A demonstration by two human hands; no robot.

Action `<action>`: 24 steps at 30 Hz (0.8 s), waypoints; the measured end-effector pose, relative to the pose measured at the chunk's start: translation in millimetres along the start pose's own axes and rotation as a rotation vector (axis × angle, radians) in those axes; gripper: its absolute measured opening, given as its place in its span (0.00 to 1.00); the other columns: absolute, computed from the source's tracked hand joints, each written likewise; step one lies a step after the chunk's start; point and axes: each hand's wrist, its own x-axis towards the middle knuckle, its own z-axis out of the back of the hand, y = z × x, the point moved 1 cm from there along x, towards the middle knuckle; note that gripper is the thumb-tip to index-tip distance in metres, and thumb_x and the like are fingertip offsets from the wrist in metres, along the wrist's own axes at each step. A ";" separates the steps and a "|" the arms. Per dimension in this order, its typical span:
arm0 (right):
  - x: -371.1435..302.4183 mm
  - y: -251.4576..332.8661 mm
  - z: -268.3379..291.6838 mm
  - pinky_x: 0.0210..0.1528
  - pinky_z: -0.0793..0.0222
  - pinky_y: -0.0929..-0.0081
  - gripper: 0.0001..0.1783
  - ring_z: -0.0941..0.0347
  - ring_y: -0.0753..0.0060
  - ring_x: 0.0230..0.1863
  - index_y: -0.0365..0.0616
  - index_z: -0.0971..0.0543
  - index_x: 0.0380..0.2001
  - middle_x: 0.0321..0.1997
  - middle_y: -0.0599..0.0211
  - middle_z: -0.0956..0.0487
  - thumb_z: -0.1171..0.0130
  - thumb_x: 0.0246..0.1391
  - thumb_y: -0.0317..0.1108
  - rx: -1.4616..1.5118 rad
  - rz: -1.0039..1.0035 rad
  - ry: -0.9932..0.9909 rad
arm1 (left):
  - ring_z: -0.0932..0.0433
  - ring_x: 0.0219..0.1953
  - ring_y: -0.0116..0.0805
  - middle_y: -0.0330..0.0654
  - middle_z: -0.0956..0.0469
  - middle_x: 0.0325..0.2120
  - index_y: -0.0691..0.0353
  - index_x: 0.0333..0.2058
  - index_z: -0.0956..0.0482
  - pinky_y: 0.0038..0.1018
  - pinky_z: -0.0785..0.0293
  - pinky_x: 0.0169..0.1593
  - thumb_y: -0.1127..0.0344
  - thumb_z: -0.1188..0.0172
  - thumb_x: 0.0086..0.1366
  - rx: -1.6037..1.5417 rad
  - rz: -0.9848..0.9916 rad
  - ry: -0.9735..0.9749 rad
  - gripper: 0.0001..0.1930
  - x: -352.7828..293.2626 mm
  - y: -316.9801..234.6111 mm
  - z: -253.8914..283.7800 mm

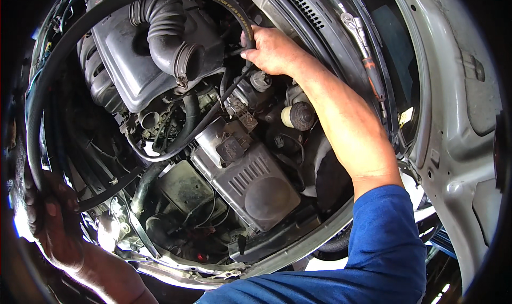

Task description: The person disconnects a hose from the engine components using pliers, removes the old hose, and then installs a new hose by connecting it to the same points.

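A long black rubber hose (80, 32) with yellow lettering arches over the engine bay from my left hand to my right. My left hand (58, 224), dim at the far left rim, is closed around its lower part. A short black hose length (109, 193) sticks out to the right beside that hand; whether it is the same hose I cannot tell. At the top centre, my right hand (272, 50) grips the arched hose between thumb and fingers. Below it, a thinner black hose (200, 125) curves down and left to a metal pipe end near the engine.
A grey engine cover (125, 58) carries a ribbed intake duct (165, 34) with an uncovered end. The black air filter box (256, 178) sits in the middle, near a reservoir with a dark cap (304, 116). A ratchet (364, 50) lies along the windscreen cowl. The raised hood (453, 117) stands right.
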 end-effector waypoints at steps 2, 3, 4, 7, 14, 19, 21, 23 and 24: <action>0.1 1.0 -0.3 0.43 0.29 0.66 0.11 0.22 0.59 0.37 0.43 0.26 0.37 0.31 0.57 0.20 0.38 0.51 0.33 -0.016 -0.011 -0.038 | 0.33 0.27 0.28 0.47 0.28 0.32 0.70 0.54 0.31 0.22 0.37 0.29 0.64 0.51 0.66 -0.005 0.011 -0.002 0.20 -2.3 1.4 0.5; 0.6 1.6 -0.4 0.44 0.29 0.66 0.11 0.22 0.59 0.37 0.43 0.26 0.37 0.31 0.57 0.20 0.38 0.51 0.33 -0.034 -0.036 -0.071 | 0.34 0.27 0.28 0.47 0.28 0.32 0.70 0.54 0.31 0.22 0.38 0.29 0.65 0.51 0.66 -0.004 0.016 -0.001 0.21 -3.8 1.6 0.7; 0.9 2.3 -0.7 0.44 0.29 0.66 0.11 0.22 0.59 0.37 0.43 0.26 0.37 0.31 0.57 0.20 0.38 0.51 0.33 -0.023 -0.020 -0.076 | 0.34 0.27 0.28 0.47 0.29 0.32 0.70 0.54 0.31 0.22 0.38 0.29 0.65 0.51 0.66 -0.006 0.025 0.001 0.21 -5.1 2.0 0.7; 1.6 1.9 -1.2 0.44 0.28 0.66 0.11 0.22 0.59 0.37 0.43 0.26 0.37 0.32 0.58 0.20 0.39 0.51 0.34 -0.043 -0.060 -0.042 | 0.35 0.27 0.27 0.47 0.29 0.31 0.70 0.55 0.32 0.21 0.39 0.29 0.65 0.51 0.66 -0.012 0.055 0.011 0.21 -7.3 4.5 -1.0; 4.1 1.8 -1.7 0.43 0.28 0.63 0.11 0.22 0.56 0.38 0.43 0.26 0.38 0.33 0.57 0.20 0.40 0.52 0.34 -0.106 -0.006 -0.029 | 0.35 0.25 0.25 0.44 0.28 0.29 0.69 0.49 0.28 0.19 0.41 0.28 0.64 0.55 0.68 -0.014 0.035 -0.069 0.17 -12.5 6.5 -6.9; 5.7 2.3 -1.9 0.42 0.28 0.61 0.12 0.22 0.55 0.40 0.44 0.27 0.38 0.33 0.54 0.20 0.39 0.52 0.35 -0.115 -0.010 0.004 | 0.35 0.25 0.24 0.41 0.27 0.27 0.71 0.51 0.28 0.17 0.42 0.29 0.62 0.54 0.67 -0.045 0.178 0.036 0.20 -14.7 6.2 0.4; 4.9 3.1 -1.4 0.42 0.28 0.61 0.11 0.22 0.54 0.39 0.44 0.27 0.38 0.33 0.54 0.20 0.40 0.52 0.34 -0.111 -0.003 0.009 | 0.35 0.25 0.24 0.41 0.27 0.28 0.72 0.51 0.29 0.18 0.41 0.30 0.61 0.53 0.66 -0.016 0.185 0.001 0.21 -18.6 6.7 2.0; 3.9 4.0 -1.3 0.41 0.28 0.61 0.11 0.22 0.53 0.39 0.44 0.27 0.37 0.33 0.54 0.20 0.40 0.53 0.34 -0.110 0.002 0.013 | 0.33 0.26 0.26 0.42 0.25 0.29 0.73 0.51 0.28 0.19 0.39 0.32 0.61 0.54 0.66 -0.012 0.185 -0.018 0.21 -21.3 5.9 3.3; 3.8 5.0 -2.2 0.41 0.28 0.60 0.11 0.22 0.53 0.39 0.44 0.27 0.38 0.32 0.54 0.20 0.40 0.53 0.34 -0.105 0.008 0.022 | 0.32 0.27 0.26 0.43 0.25 0.30 0.73 0.50 0.28 0.19 0.38 0.33 0.62 0.54 0.66 -0.041 0.185 -0.009 0.21 -22.9 6.3 2.2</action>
